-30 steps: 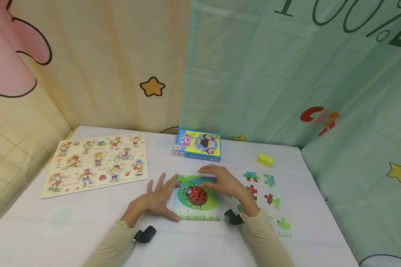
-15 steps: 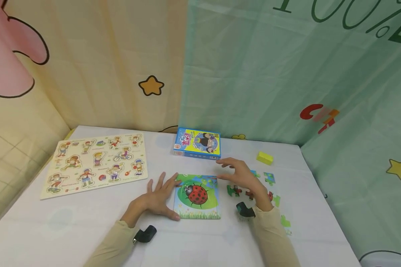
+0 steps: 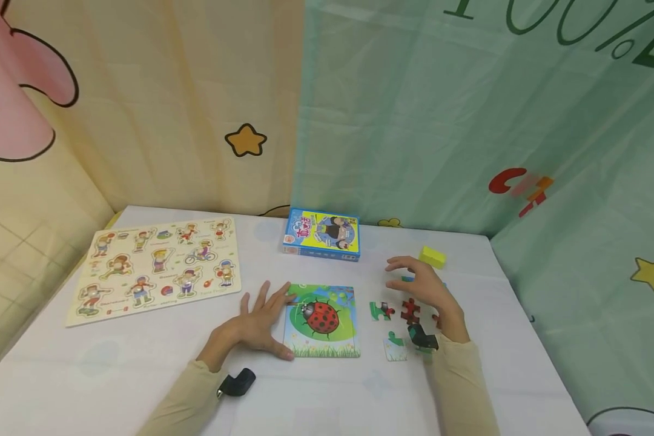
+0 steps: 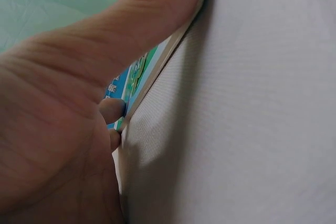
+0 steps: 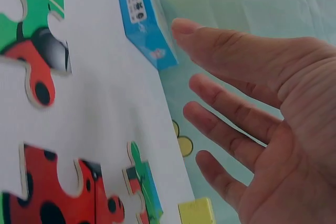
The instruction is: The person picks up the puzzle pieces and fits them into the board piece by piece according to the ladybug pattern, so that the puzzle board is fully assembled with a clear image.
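A square ladybug puzzle board (image 3: 323, 339) lies on the table in front of the person. My left hand (image 3: 253, 327) touches its left side with spread, fairly straight fingers. In the left wrist view, the thumb (image 4: 152, 9) reaches along the board's edge. My right hand (image 3: 430, 290) hovers over loose jigsaw pieces right of the board, fingers loosely bent and holding nothing. A green-and-red piece (image 3: 380, 311), a red spotted piece (image 3: 410, 310) and a grass piece (image 3: 395, 349) show there. Other pieces are partly hidden under the right hand and sleeve.
A wooden puzzle board (image 3: 155, 272) with sports figures lies at the left. A blue-and-yellow box (image 3: 323, 235) sits behind the ladybug board. Close beyond the right hand is a yellow block (image 3: 432, 257). Curtains hang behind the table.
My right hand has moved right, from over the ladybug board's upper right corner to above the loose pieces. My left hand stays at the board's left side.
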Tool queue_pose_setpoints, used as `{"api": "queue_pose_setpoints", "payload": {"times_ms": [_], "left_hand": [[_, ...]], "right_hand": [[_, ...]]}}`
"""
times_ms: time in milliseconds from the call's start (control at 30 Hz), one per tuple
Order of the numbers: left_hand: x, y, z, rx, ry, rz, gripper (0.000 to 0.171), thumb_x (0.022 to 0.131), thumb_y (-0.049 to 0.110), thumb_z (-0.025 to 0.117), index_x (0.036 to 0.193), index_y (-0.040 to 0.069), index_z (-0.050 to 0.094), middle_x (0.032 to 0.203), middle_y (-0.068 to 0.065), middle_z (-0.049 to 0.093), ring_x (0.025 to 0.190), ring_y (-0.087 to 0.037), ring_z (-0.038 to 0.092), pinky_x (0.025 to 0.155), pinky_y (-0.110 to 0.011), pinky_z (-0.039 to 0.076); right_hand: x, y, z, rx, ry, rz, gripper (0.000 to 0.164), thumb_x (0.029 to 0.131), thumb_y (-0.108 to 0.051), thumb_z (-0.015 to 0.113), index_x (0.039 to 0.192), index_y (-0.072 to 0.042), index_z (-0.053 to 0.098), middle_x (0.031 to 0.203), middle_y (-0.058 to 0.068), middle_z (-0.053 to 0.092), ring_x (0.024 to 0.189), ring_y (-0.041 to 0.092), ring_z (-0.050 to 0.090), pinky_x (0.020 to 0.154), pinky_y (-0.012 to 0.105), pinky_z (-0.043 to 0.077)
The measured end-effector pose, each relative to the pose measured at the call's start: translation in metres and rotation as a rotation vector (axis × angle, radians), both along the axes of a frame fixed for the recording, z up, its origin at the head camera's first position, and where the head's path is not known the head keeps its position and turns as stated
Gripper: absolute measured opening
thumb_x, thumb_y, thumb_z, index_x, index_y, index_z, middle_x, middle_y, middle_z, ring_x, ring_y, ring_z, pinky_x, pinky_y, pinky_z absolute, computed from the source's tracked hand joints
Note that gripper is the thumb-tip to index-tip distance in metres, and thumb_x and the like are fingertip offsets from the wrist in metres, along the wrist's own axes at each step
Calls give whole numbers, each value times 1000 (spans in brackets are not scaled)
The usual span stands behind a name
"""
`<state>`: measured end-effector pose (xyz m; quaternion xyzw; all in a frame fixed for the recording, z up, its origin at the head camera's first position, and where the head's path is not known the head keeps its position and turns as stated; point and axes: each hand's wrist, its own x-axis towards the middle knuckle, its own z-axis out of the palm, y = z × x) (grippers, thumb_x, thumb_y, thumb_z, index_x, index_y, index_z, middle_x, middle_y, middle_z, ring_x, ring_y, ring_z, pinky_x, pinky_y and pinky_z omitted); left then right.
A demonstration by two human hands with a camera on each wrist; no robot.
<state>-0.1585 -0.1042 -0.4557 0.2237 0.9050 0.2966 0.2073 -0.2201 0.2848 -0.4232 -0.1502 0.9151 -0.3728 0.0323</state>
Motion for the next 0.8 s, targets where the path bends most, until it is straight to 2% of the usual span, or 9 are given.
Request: {"api": "queue_pose_setpoints", "payload": {"times_ms": [300,533,800], "left_hand": [[2,-1,0,9,-8,2,120,64,47,92,157,12,25,170,-11,1,152,-47,-16,113,-76,-14],[2,-1,-2,8,4,7,119,64,48,92,157,13,26,170,-10,2,152,-47,-16,113,-76,-14],[3,-1,0,18,-4,6,121,64,47,92,158,13,25,170,-11,1,152,-46,-17,113,-76,-14]], "right_hand": [[4,19,-8,65,-57,-86,28,85,-12,79,110,-2,72,137,18,62,134,40,48,115,63,32],[4,23,-11,115,-86,-154,25,85,-10,79,108,-3,72,139,20,59,138,42,44,115,63,33],[4,24,-14,169,-89,-134,23,86,-7,77,107,-2,73,133,22,63,132,44,49,112,62,39]]}}
